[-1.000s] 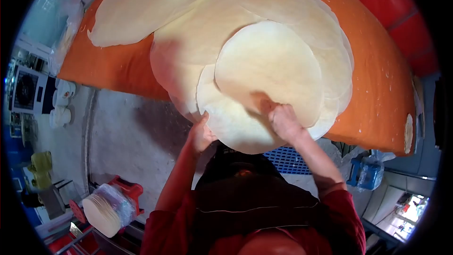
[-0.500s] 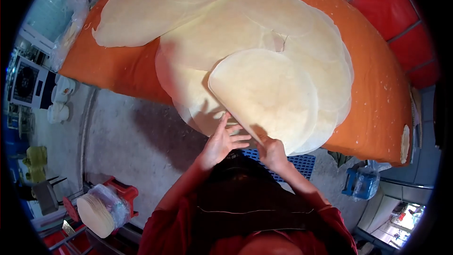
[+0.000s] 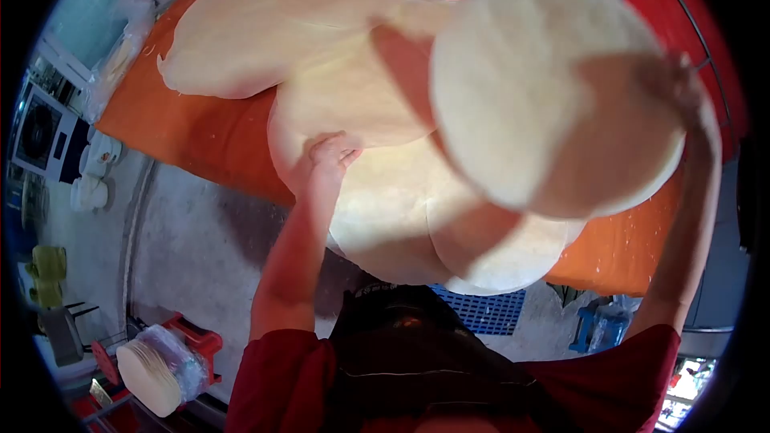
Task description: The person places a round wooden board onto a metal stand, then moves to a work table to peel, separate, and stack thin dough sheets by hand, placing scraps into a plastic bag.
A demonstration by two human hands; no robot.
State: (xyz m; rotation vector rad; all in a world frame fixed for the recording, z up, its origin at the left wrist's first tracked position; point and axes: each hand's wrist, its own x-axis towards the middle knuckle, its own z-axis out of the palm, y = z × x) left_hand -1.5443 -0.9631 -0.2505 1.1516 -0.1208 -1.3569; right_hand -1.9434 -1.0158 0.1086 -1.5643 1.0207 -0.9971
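A large round thin sheet (image 3: 529, 96) is raised over the right part of the orange table (image 3: 208, 128), slightly blurred. At its right edge my right hand (image 3: 682, 92) grips it, fingers closed on the rim. My left hand (image 3: 335, 151) rests on the pile of overlapping pale round sheets (image 3: 345, 80), at the edge of one sheet, its fingers pressed together. What the left fingers hold, if anything, is too small to tell. More sheets (image 3: 497, 248) overhang the table's near edge.
On the floor at the lower left, a stack of round sheets (image 3: 148, 377) in clear plastic rests on a red stool (image 3: 196, 345). A blue grate (image 3: 489, 313) lies below the table edge. A blue stool (image 3: 597, 325) is at the lower right. White tubs (image 3: 90, 192) stand at the left.
My right hand has lifted the round sheet up and to the right, away from the pile. My left hand has moved up and left onto the sheets, its spread fingers now together.
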